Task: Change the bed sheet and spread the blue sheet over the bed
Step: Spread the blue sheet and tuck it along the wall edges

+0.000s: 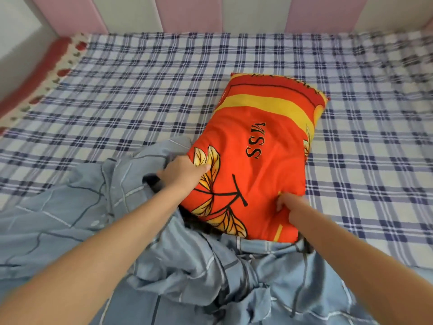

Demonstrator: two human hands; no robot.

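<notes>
Padded headboard (187,12) across the far side, upright panels alternating pink and pale. Pale wall (14,26) at far left.

Bed (386,242): covered by a checked sheet (140,90), white ground with dark blue and lilac plaid, lying fairly flat, with slight wrinkling toward the far right corner. Along the left edge a strip of red and cream patterned fabric (54,57) shows beside the checked sheet.

Pillow (264,146): orange, with a broad yellow band near its far end, yellow leaf print at the near end and dark lettering in the middle. It lies lengthwise, right of centre, far end on the checked sheet, near end resting on the bunched cloth.

Blue sheet (187,266): grey-blue with thin light and dark grid lines, crumpled in a heap over the near side of the bed, from the left edge of view to below the pillow. Not spread; folds rise against the pillow's near-left side.

Left hand (182,172): at the pillow's near-left corner, thumb on top of the leaf print, fingers wrapped round the corner and mostly hidden; holding the pillow.

Right hand (290,205): at the pillow's near-right edge, fingers (281,202) curled tight, pinching the orange fabric.

Both forearms bare, reaching in from the near edge.
</notes>
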